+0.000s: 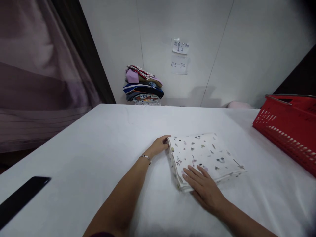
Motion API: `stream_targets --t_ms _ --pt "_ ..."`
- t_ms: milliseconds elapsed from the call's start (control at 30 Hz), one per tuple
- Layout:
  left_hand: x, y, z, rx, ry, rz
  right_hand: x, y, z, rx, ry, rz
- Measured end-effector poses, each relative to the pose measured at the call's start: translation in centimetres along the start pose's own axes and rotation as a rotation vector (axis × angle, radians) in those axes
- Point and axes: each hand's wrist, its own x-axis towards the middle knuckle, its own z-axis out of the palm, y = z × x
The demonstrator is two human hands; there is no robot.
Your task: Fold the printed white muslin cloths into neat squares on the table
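A white cloth point(199, 151) printed with small plants and figures lies folded into a thick, roughly square bundle on the white table point(98, 154). At its far left corner, my left hand point(159, 145) is closed around the edge, and part of the fingers is hidden by the fabric. My right hand point(203, 188) rests flat on the near edge of the bundle, fingers stretched out over the top layer with the thumb tucked low at the edge. Several layers show along the left and front sides.
A red plastic basket point(288, 128) with a metal handle stands at the right. A black flat device point(22, 196) lies at the left edge. Behind the table is a stack of folded fabrics point(144, 85) against the wall, near paper signs point(180, 64). A purple curtain point(41, 82) hangs left.
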Motion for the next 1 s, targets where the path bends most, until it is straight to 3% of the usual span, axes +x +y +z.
stream_targets --t_ms 133,333,467,700,867,1000 --pt "0.2 -0.3 0.6 0.067 0.076 0.044 0.0 0.0 0.1 0.002 0.009 0.001" --pt "0.2 -0.1 0.9 0.125 0.051 0.013 -0.1 0.1 0.2 0.005 0.029 0.002" --pt "0.5 0.5 1.1 0.232 0.162 0.044 -0.2 0.2 0.2 -0.016 0.007 -0.012" --pt "0.7 1.5 -1.4 0.487 0.222 0.212 1.2 -0.8 0.4 0.002 0.026 0.023" --pt "1.3 -0.3 -2.1 0.450 0.206 0.072 2.3 -1.4 0.9 -0.033 -0.004 0.034" --pt "1.7 -1.1 -1.8 0.433 0.213 0.041 2.2 -1.2 1.1 -0.034 -0.007 0.033"
